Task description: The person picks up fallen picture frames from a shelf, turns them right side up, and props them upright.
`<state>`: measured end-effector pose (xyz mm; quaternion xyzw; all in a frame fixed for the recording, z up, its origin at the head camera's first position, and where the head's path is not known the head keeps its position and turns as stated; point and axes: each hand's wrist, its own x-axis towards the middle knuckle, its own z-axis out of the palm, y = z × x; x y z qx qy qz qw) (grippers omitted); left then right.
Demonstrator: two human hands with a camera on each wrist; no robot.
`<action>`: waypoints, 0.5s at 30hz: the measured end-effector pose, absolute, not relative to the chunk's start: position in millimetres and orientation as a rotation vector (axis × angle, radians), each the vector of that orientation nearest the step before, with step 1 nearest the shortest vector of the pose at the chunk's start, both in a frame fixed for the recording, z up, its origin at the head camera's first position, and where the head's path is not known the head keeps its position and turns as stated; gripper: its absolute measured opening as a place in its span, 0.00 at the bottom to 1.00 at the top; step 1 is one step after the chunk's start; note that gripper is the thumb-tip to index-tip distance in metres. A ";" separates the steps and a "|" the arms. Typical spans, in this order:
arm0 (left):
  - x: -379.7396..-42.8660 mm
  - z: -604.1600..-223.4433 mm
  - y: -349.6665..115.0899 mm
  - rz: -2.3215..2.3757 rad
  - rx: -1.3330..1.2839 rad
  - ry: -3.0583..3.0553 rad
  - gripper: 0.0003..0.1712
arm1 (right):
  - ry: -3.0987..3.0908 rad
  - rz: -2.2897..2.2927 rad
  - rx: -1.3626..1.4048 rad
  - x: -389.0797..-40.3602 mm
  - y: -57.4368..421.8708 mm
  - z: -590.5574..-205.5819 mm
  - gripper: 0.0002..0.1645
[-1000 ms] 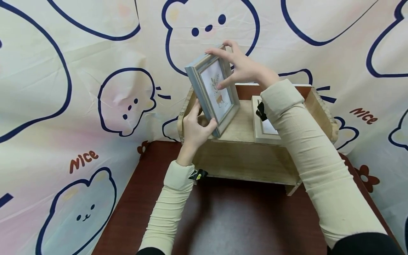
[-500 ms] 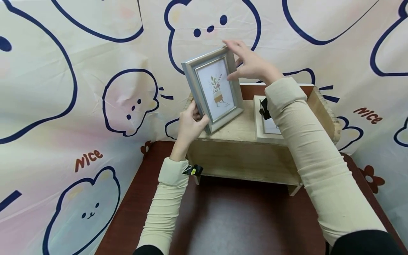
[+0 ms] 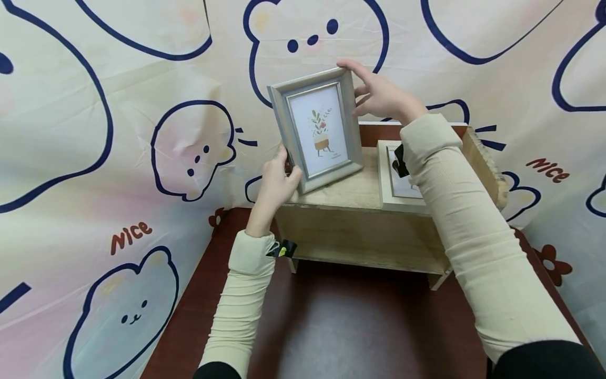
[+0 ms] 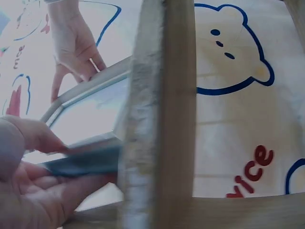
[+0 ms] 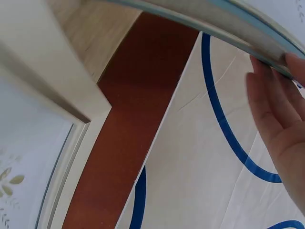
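A grey-blue picture frame (image 3: 319, 131) with a potted-plant print stands tilted over the left part of a small wooden shelf (image 3: 362, 237). My left hand (image 3: 274, 181) grips its lower left edge, thumb toward the front; in the left wrist view the same hand (image 4: 35, 191) has the edge between thumb and fingers. My right hand (image 3: 383, 97) holds the upper right corner, the index finger on top and the others along the side. In the right wrist view, fingers (image 5: 269, 102) meet the frame's edge (image 5: 214, 24).
A cream picture frame (image 3: 385, 195) lies flat on the shelf's right part, partly behind my right sleeve. Raised side panels (image 3: 483, 163) bound the shelf top, the left one (image 4: 147, 119) close to my left hand. A bear-patterned cloth (image 3: 199, 147) hangs behind the dark red-brown table (image 3: 350, 326).
The grey-blue frame has turned so its picture faces me more squarely. My right hand has shifted rightward with its fingers drawn closer together, and my left hand has moved slightly left.
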<state>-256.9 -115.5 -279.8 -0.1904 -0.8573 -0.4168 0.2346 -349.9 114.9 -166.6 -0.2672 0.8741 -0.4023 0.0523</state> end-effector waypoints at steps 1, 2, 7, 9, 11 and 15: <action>-256.8 -277.2 -116.7 -1.071 -0.505 -2.379 0.21 | 2.668 -1.219 -0.815 -348.5 116.3 -167.1 0.57; -256.6 -274.0 -117.1 -1.010 -0.491 -2.399 0.18 | 2.679 -1.216 -0.813 -346.9 117.9 -167.7 0.57; -259.3 -259.0 -113.6 -0.802 -0.362 -2.546 0.06 | 2.697 -1.241 -0.815 -336.5 127.6 -170.4 0.58; -262.3 -255.0 -111.3 -0.738 -0.301 -2.594 0.05 | 2.687 -1.271 -0.810 -331.8 131.1 -171.8 0.58; -265.2 -252.7 -109.4 -0.695 -0.249 -2.610 0.05 | 2.669 -1.308 -0.806 -327.6 133.7 -173.7 0.58; -269.3 -252.6 -108.5 -0.634 -0.214 -2.581 0.06 | 2.659 -1.351 -0.827 -322.1 136.1 -176.9 0.58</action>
